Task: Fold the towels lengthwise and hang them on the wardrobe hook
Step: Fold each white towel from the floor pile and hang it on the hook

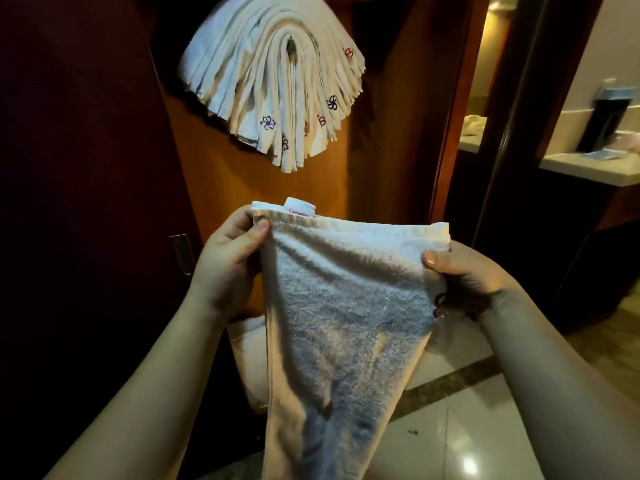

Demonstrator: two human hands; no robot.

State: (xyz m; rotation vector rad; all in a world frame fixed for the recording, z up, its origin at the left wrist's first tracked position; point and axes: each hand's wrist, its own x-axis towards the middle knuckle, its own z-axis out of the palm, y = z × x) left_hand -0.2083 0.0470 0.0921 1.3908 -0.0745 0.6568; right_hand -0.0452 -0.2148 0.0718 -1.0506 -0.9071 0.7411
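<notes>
A white terry towel hangs stretched between my hands, its top edge level and a small label sticking up near the left corner. My left hand pinches the top left corner with thumb in front. My right hand grips the top right corner, thumb on the cloth. Above, several folded white towels with small embroidered flowers hang fanned over the wardrobe hook, which is mostly hidden among them.
The orange-brown wardrobe panel stands straight ahead, a dark door at the left. More white cloth lies low behind the held towel. A glossy tiled floor is below, a counter at the right.
</notes>
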